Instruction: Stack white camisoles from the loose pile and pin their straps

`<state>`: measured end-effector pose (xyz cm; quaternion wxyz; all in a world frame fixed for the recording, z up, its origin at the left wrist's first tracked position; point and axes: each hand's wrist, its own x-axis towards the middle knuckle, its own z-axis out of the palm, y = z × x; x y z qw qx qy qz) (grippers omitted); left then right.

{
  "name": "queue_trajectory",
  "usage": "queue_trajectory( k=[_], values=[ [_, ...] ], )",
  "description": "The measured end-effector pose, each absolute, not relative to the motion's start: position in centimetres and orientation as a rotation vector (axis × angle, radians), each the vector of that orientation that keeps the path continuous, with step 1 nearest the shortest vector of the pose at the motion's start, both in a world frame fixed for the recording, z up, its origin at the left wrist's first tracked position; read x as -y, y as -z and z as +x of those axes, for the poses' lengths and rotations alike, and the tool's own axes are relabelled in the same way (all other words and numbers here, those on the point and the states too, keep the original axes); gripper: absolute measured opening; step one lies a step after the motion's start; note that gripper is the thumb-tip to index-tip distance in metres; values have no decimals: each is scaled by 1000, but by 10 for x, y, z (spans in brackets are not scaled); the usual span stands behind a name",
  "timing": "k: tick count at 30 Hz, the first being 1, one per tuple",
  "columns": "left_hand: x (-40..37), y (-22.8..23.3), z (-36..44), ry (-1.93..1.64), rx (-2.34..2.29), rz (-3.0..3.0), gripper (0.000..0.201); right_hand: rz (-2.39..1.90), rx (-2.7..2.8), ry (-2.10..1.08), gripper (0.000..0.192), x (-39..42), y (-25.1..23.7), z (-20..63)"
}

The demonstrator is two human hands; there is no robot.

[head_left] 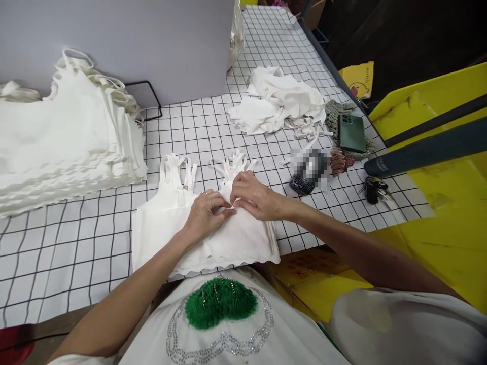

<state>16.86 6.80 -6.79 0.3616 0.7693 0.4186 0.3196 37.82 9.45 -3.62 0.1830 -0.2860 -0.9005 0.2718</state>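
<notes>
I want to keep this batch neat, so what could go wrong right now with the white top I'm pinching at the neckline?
1. The garment hangs over the table's near edge, so a tug from the left hand or right hand might drag it off.
2. Its loose straps could tangle.
3. The keys and hair clip nearby might snag fabric.
</notes>
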Motion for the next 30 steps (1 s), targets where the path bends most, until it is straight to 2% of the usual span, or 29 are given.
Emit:
queue_trajectory(
  k=[7, 11, 14, 19, 25, 30],
  values=[
    [-69, 69, 169, -794, -1079, 1939, 18, -808, 2444, -845, 17, -89, 40, 369],
    [-70, 63, 170, -732, -1133, 1865, 15, -958, 2460, -981, 8, -110, 29, 374],
    [-71, 60, 173, -671, -1201, 1836, 13, -1042, 2443, -1061, 19, -140, 8, 378],
    [-73, 58, 175, -639, -1215, 1869, 14, -1087, 2469, -883, 33, -190, -21, 375],
    [-71, 60, 174, -652, -1215, 1913, 13, -1118, 2540, -621, 38, -219, -23, 365],
    [-76, 65, 175, -641, -1216, 1970, 13, -1216, 2535, -718, 38, -227, -7, 364]
  ],
)
